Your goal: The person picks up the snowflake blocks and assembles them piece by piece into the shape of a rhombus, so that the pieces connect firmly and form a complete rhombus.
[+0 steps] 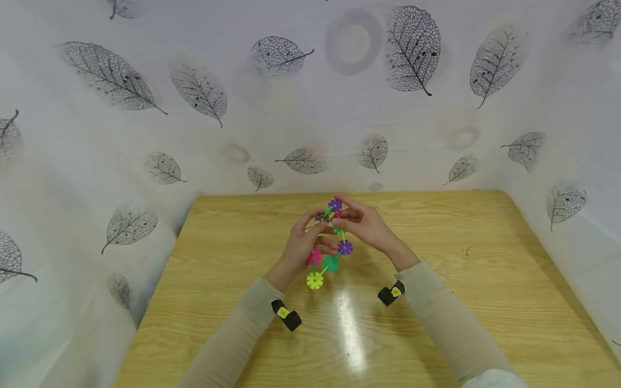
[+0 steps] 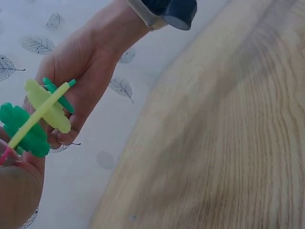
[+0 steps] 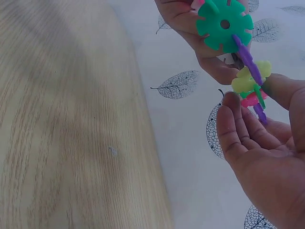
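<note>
Both hands hold a chain of notched plastic snowflake discs above the table. In the head view my left hand (image 1: 298,248) grips its left side, thumb and fingers around a dark brown disc (image 1: 322,217). My right hand (image 1: 368,229) pinches the upper right part, its index fingertip by a purple disc (image 1: 335,205). Below the fingers hang another purple disc (image 1: 345,247), a teal disc (image 1: 331,264), a yellow disc (image 1: 314,281) and a partly covered pink disc (image 1: 314,256). The right wrist view shows a green disc (image 3: 225,25) near the left hand, and a pale yellow disc (image 3: 251,77) at the right thumb.
The wooden table (image 1: 218,323) lies beneath the hands, with a bright light reflection in front. A white curtain (image 1: 281,118) printed with grey leaves rises behind and beside it. Each wrist carries a small black camera, one at the left sleeve (image 1: 242,318).
</note>
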The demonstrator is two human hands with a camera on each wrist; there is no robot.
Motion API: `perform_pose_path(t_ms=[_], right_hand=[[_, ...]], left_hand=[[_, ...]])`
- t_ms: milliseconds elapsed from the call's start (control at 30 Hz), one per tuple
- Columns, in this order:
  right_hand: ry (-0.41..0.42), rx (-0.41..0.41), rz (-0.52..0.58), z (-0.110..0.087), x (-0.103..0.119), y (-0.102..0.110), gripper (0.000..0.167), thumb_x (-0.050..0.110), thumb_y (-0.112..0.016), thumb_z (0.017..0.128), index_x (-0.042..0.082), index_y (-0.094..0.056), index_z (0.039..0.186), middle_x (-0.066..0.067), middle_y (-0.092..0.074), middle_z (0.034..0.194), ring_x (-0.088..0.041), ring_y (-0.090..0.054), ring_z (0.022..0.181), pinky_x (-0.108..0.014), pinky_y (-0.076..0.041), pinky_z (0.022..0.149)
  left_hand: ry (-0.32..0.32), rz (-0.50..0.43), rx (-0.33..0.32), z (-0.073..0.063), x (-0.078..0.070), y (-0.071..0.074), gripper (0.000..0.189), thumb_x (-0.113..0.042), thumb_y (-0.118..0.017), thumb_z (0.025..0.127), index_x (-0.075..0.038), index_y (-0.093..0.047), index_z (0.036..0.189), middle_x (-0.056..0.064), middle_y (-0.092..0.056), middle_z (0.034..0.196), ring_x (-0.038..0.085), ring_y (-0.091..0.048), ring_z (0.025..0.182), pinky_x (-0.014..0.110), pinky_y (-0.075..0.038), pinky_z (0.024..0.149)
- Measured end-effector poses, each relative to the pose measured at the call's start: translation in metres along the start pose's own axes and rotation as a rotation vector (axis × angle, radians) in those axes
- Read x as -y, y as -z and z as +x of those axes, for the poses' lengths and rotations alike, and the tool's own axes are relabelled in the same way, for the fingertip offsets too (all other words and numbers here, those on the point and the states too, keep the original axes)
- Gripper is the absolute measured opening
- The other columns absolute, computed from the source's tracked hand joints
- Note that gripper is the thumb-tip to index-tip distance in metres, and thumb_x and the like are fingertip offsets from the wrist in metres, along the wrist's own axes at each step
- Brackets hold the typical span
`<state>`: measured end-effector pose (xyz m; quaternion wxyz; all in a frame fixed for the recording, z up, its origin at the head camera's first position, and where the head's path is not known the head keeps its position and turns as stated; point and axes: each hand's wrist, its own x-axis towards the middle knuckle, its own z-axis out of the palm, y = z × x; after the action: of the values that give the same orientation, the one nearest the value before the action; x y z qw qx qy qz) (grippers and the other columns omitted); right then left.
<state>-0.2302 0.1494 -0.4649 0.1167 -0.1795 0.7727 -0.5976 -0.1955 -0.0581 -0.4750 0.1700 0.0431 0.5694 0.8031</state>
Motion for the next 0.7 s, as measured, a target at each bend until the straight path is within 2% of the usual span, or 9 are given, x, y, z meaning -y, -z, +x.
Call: perform_pose_path(t_ms=[167, 367, 500, 700], right_hand=[[0.0, -0.002, 0.002, 0.0002, 0.0001, -0.0005, 0.065, 0.017, -0.068, 0.105, 0.017, -0.04, 0.164, -0.023, -0.072, 0.125, -0.026, -0.073, 0.112, -0.036, -0.061, 0.098], [-0.001, -0.032, -0.016, 0.0006, 0.0002, -0.0029, 0.061, 0.019, -0.068, 0.105, 0.014, -0.045, 0.161, -0.021, -0.072, 0.115, -0.02, -0.071, 0.101, -0.027, -0.059, 0.088], [-0.021, -0.054, -0.037, 0.0008, 0.0019, -0.0045, 0.059, 0.024, -0.069, 0.104, 0.012, -0.049, 0.158, -0.017, -0.07, 0.114, -0.02, -0.07, 0.1, -0.031, -0.06, 0.089], [-0.038, -0.061, -0.104, 0.0011, 0.0053, -0.0049, 0.057, 0.025, -0.068, 0.105, 0.01, -0.05, 0.157, -0.014, -0.071, 0.115, -0.025, -0.07, 0.107, -0.035, -0.058, 0.091]], left_hand=[[-0.006, 0.012, -0.007, 0.0, 0.0001, 0.0001, 0.037, -0.016, -0.05, 0.112, -0.015, -0.051, 0.149, 0.01, -0.07, 0.102, 0.015, -0.075, 0.065, 0.033, -0.068, 0.063], [-0.013, 0.042, 0.015, -0.0013, -0.0011, -0.0004, 0.036, -0.014, -0.05, 0.112, -0.013, -0.051, 0.148, 0.014, -0.07, 0.101, 0.015, -0.075, 0.066, 0.034, -0.068, 0.065], [-0.011, 0.069, 0.024, -0.0015, -0.0022, -0.0005, 0.037, -0.015, -0.05, 0.112, -0.013, -0.05, 0.149, 0.013, -0.071, 0.101, 0.016, -0.075, 0.068, 0.034, -0.068, 0.067], [-0.001, 0.122, 0.015, -0.0029, -0.006, -0.0021, 0.036, -0.014, -0.05, 0.112, -0.012, -0.051, 0.148, 0.011, -0.073, 0.099, 0.017, -0.075, 0.072, 0.036, -0.069, 0.071]])
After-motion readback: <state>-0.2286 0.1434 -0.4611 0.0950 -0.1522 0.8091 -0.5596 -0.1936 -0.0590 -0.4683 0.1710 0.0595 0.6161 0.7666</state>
